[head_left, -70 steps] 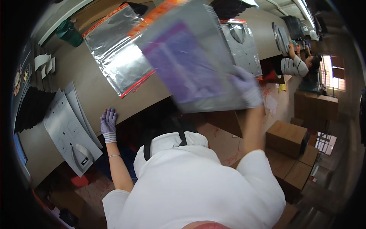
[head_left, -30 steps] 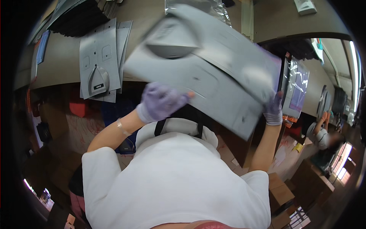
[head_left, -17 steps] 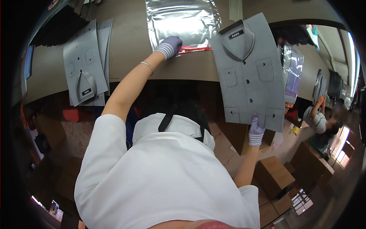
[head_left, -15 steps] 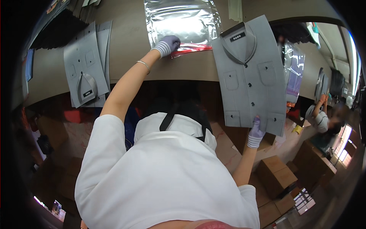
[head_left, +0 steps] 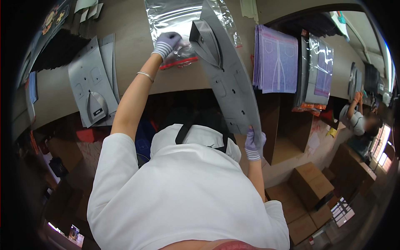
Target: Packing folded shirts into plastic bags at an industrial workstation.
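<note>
My right hand (head_left: 253, 141), in a striped lilac glove, grips the lower end of a folded grey shirt (head_left: 231, 89). The shirt is tilted nearly edge-on, its collar end over a stack of clear plastic bags (head_left: 183, 27) on the table. My left hand (head_left: 167, 42), gloved alike, is closed at the near end of the top bag, where the film bunches up by its fingers. A red strip (head_left: 178, 63) runs along the bag's near edge. What the fingertips pinch is partly hidden.
More folded grey shirts (head_left: 93, 79) lie on the table (head_left: 133, 50) at left. At right are a stack of purple printed sheets (head_left: 277, 60) and bagged garments (head_left: 318, 68). Cardboard boxes (head_left: 310, 183) stand on the floor. Another person (head_left: 356, 116) works farther right.
My right hand has brought the shirt left and turned it more edge-on, uncovering the purple sheets. My left hand has shifted slightly left and away, and the bag film there looks raised.
</note>
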Available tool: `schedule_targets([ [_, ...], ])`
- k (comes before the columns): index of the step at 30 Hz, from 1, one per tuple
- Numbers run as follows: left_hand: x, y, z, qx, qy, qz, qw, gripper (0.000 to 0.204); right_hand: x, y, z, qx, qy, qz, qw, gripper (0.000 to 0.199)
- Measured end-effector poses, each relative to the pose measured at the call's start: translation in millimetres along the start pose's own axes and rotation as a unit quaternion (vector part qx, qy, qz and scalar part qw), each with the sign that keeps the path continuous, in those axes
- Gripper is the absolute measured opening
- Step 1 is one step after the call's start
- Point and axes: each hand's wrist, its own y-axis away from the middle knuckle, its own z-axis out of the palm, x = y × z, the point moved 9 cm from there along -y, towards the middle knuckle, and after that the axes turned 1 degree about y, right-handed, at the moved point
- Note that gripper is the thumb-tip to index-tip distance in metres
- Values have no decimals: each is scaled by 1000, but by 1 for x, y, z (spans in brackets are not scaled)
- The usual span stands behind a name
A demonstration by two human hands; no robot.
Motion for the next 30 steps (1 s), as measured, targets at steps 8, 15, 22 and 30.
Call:
schedule_targets([
  [8, 106, 4, -94, 144, -35, 100, 984, 19, 50, -5, -39, 148, -220, 75, 961, 33],
  [15, 107, 31, -68, 175, -133, 147, 964, 22, 97, 18, -95, 7, -422, 184, 888, 24],
  [22, 131, 40, -50, 107, -176, 203, 957, 16, 54, -8, 11, -63, -321, 81, 941, 36],
  [30, 86, 72, -64, 142, -251, 129, 949, 22, 85, -35, 43, 12, -534, 142, 834, 51],
])
